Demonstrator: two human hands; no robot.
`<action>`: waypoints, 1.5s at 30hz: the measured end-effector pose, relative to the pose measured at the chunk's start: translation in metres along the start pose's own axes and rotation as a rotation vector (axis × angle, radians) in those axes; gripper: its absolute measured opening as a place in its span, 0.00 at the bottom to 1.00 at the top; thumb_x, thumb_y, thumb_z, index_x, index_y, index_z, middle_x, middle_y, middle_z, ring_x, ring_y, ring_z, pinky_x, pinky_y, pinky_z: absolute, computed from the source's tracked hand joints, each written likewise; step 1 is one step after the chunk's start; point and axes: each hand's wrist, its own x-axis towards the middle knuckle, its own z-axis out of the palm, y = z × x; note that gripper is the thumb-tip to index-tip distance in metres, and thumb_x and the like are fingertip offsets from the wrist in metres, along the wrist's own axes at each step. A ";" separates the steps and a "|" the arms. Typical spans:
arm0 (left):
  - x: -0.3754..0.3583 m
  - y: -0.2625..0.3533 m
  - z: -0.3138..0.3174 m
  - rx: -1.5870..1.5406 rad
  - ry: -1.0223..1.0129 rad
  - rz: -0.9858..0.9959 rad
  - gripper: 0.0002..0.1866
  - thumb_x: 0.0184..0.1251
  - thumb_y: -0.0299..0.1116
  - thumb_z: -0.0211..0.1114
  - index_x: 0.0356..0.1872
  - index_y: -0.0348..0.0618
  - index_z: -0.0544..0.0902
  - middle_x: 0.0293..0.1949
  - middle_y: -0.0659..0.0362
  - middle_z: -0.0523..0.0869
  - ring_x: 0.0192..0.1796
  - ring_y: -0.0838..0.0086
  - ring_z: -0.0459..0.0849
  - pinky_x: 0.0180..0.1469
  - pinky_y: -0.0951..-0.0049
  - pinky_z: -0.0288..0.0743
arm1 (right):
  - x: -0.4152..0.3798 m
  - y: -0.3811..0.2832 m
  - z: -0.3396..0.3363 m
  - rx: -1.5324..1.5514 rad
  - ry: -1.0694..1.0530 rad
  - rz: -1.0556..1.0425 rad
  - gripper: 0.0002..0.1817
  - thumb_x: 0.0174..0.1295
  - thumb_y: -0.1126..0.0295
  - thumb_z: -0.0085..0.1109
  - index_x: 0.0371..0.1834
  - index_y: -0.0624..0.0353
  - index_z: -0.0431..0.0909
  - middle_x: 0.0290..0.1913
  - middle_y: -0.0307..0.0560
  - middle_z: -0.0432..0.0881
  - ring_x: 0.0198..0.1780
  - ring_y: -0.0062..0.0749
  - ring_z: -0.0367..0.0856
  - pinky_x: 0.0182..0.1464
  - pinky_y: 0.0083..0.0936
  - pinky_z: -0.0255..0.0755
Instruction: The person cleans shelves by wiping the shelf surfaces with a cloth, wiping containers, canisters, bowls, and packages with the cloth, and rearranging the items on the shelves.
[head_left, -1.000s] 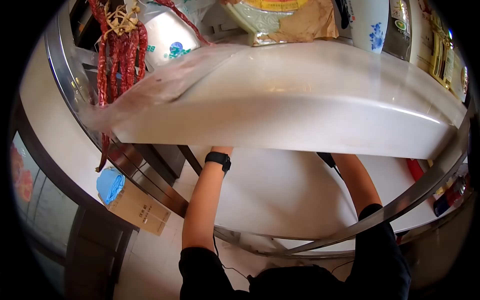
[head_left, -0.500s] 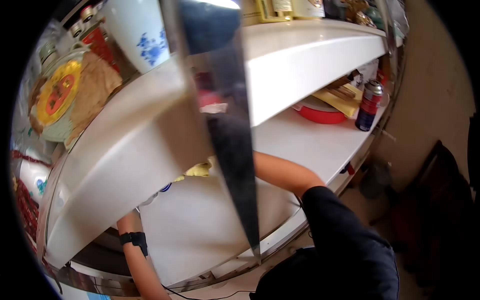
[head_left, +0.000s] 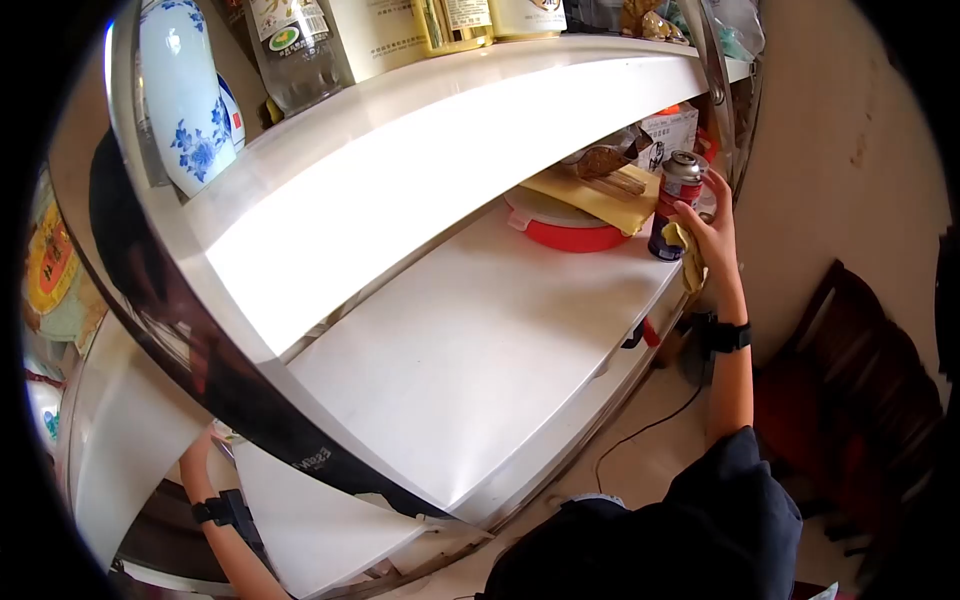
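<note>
At the right end of the middle shelf, my right hand (head_left: 712, 225) has its thumb and fingers around a red and dark-blue aerosol can (head_left: 664, 212), which stands upright. A crumpled yellow cloth (head_left: 688, 262) hangs beneath the palm of the same hand, against the can's side. My left hand (head_left: 203, 441) is at the lower left, reaching up under the shelf edge on the far side of the shiny post. Its fingers are mostly hidden, so their pose does not show.
Beside the can sits a red round container (head_left: 572, 238) with a yellow board (head_left: 590, 200) on top. A glossy metal post (head_left: 270, 420) crosses the shelves. Overhead stand a blue-and-white vase (head_left: 190, 110) and a glass bottle (head_left: 297, 60). A dark wooden chair (head_left: 850, 370) is at right.
My right hand has come out from behind the post and moved right to the aerosol can, with the yellow cloth. The view has shifted right. My left hand stays under the shelf.
</note>
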 end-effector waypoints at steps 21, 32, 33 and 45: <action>-0.031 0.091 0.011 0.446 -0.012 -0.050 0.17 0.60 0.37 0.57 0.47 0.39 0.78 0.45 0.45 0.80 0.50 0.51 0.76 0.54 0.60 0.66 | 0.012 -0.002 -0.016 -0.341 -0.089 0.002 0.34 0.42 0.68 0.73 0.52 0.67 0.67 0.43 0.53 0.80 0.43 0.33 0.81 0.45 0.27 0.74; -0.026 0.129 0.017 0.453 0.085 -0.017 0.15 0.60 0.30 0.55 0.47 0.36 0.77 0.46 0.42 0.79 0.50 0.50 0.76 0.55 0.61 0.66 | -0.055 -0.101 0.169 0.137 -0.935 0.122 0.40 0.41 0.63 0.75 0.56 0.64 0.63 0.45 0.49 0.78 0.47 0.31 0.78 0.50 0.27 0.73; -0.023 0.131 0.020 0.451 0.103 -0.018 0.15 0.60 0.30 0.55 0.47 0.35 0.77 0.46 0.42 0.79 0.50 0.50 0.76 0.55 0.62 0.66 | -0.055 -0.104 0.195 0.108 -0.976 0.073 0.41 0.41 0.61 0.75 0.56 0.64 0.63 0.46 0.50 0.78 0.47 0.33 0.78 0.51 0.28 0.72; -0.058 0.240 0.120 -0.520 -0.581 -0.013 0.37 0.56 0.38 0.68 0.63 0.35 0.60 0.56 0.50 0.72 0.59 0.65 0.72 0.62 0.67 0.62 | -0.065 -0.131 0.332 0.624 -1.589 0.190 0.28 0.45 0.74 0.70 0.52 0.64 0.72 0.49 0.49 0.79 0.49 0.31 0.76 0.51 0.27 0.72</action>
